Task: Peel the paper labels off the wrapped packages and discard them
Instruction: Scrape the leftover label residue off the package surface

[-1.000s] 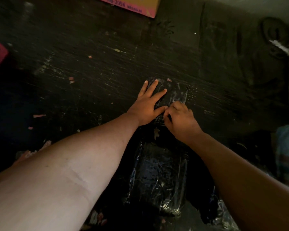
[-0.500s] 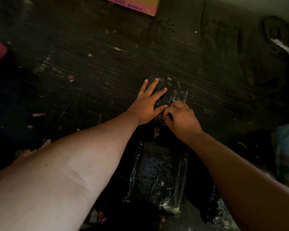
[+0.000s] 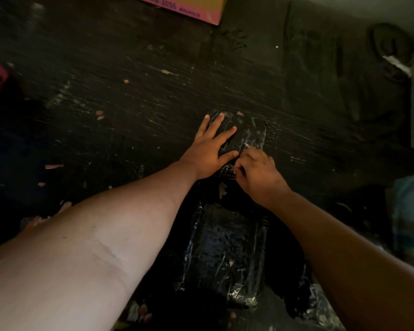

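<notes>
- The dark scratched wooden floor (image 3: 129,111) is lying under everything I am watching.
- A black plastic-wrapped package (image 3: 227,254) is lying nearest me.
- A second shiny black wrapped package (image 3: 251,137) is lying beyond it.
- My left hand (image 3: 209,151) is pressing flat, fingers spread, on that far package.
- My right hand (image 3: 256,174) is pinching at its wrap (label too dim to see).

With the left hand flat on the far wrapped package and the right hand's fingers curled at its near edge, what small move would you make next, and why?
Probably keep the left hand pressing the wrapped package flat and pull the right hand slowly back toward the body. Its fingers look pinched at the package's near edge, as if on a label corner, though the dim light hides the label itself.
</notes>
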A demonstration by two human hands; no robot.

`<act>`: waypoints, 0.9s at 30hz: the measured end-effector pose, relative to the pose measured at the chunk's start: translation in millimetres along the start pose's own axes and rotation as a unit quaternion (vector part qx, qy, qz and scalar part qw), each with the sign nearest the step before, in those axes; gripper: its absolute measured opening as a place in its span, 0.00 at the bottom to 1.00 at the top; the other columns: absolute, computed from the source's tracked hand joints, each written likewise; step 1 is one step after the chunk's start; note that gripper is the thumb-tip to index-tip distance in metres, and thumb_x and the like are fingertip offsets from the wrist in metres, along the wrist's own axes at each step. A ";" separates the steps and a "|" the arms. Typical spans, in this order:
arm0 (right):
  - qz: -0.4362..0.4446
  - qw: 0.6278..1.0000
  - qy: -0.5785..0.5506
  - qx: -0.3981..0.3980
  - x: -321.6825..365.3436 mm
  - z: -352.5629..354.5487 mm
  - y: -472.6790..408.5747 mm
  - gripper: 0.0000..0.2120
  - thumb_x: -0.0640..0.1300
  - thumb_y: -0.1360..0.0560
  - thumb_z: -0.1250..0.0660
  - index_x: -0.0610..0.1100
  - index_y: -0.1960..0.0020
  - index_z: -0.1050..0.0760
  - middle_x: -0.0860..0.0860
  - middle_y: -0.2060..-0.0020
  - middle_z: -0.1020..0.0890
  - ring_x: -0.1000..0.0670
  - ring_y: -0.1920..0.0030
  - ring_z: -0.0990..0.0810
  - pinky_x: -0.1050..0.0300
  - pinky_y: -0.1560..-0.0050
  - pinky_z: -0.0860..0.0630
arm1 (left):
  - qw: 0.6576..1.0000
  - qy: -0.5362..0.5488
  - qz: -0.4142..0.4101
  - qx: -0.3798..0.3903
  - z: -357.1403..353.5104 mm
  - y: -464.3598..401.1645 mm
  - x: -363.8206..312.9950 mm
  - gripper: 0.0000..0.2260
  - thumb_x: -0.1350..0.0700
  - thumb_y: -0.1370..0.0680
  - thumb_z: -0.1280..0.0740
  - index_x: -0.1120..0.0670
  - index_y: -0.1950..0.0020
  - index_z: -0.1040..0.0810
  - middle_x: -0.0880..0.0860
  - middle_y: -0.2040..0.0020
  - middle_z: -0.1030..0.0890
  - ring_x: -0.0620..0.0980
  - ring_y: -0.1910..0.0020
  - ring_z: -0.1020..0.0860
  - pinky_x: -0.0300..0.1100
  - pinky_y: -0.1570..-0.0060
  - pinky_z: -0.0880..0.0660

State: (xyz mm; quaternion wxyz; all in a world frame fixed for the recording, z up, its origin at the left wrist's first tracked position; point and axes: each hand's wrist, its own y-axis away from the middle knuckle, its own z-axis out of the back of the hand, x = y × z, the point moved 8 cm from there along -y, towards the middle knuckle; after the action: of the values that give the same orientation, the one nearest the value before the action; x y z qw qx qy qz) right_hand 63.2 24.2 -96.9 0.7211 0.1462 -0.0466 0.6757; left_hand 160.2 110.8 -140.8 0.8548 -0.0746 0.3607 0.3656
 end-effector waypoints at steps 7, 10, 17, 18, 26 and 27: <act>-0.035 0.999 -0.023 -0.025 -1.2 1.0 -3.2 0.09 0.47 0.22 0.34 0.45 0.46 0.21 0.47 0.47 0.25 0.45 0.43 0.26 0.45 0.44 0.28 | 1.000 0.002 0.001 0.004 0.7 0.7 -1.2 0.30 0.40 0.20 0.37 0.43 0.20 0.41 0.48 0.17 0.58 0.55 0.20 0.65 0.53 0.23 0.55; -0.040 0.999 0.008 -0.016 5.0 1.4 -5.1 0.09 0.48 0.22 0.36 0.45 0.46 0.21 0.47 0.47 0.26 0.44 0.42 0.27 0.44 0.45 0.28 | 1.000 -0.004 0.001 0.005 0.6 0.6 -0.3 0.30 0.40 0.20 0.37 0.43 0.20 0.41 0.48 0.17 0.58 0.55 0.20 0.65 0.55 0.23 0.54; -0.022 0.998 0.052 0.017 7.0 -3.7 -2.2 0.13 0.48 0.21 0.39 0.42 0.43 0.23 0.45 0.42 0.29 0.44 0.41 0.30 0.44 0.42 0.30 | 1.000 -0.009 0.000 -0.001 0.5 0.4 -1.2 0.30 0.39 0.20 0.37 0.43 0.20 0.41 0.49 0.17 0.58 0.55 0.20 0.64 0.54 0.23 0.53; -0.011 0.998 0.050 0.022 5.9 -4.9 -0.4 0.12 0.48 0.22 0.38 0.42 0.43 0.23 0.45 0.42 0.29 0.44 0.41 0.30 0.44 0.42 0.30 | 1.000 -0.010 0.001 -0.002 0.3 0.3 -0.7 0.30 0.39 0.20 0.37 0.43 0.20 0.41 0.49 0.17 0.58 0.55 0.20 0.64 0.53 0.23 0.54; -0.032 0.996 -0.069 -0.051 -3.9 7.7 1.2 0.06 0.44 0.22 0.33 0.43 0.48 0.20 0.48 0.48 0.23 0.48 0.47 0.23 0.47 0.45 0.24 | 1.000 -0.004 0.004 0.003 -0.2 0.5 -0.6 0.31 0.39 0.20 0.37 0.43 0.20 0.41 0.48 0.17 0.58 0.54 0.20 0.65 0.53 0.23 0.55; -0.034 0.997 -0.057 -0.049 -2.6 6.3 0.0 0.07 0.45 0.23 0.33 0.43 0.47 0.20 0.48 0.48 0.24 0.47 0.47 0.23 0.46 0.45 0.24 | 1.000 -0.004 0.004 0.002 -0.1 0.3 -0.5 0.30 0.39 0.20 0.37 0.43 0.20 0.41 0.48 0.17 0.58 0.55 0.20 0.65 0.53 0.23 0.54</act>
State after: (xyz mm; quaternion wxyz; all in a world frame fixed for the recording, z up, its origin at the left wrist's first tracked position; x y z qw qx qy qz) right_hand 63.8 20.0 -91.6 0.7458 0.1504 -0.1164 0.6384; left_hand 159.7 110.7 -140.4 0.8550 -0.0695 0.3583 0.3685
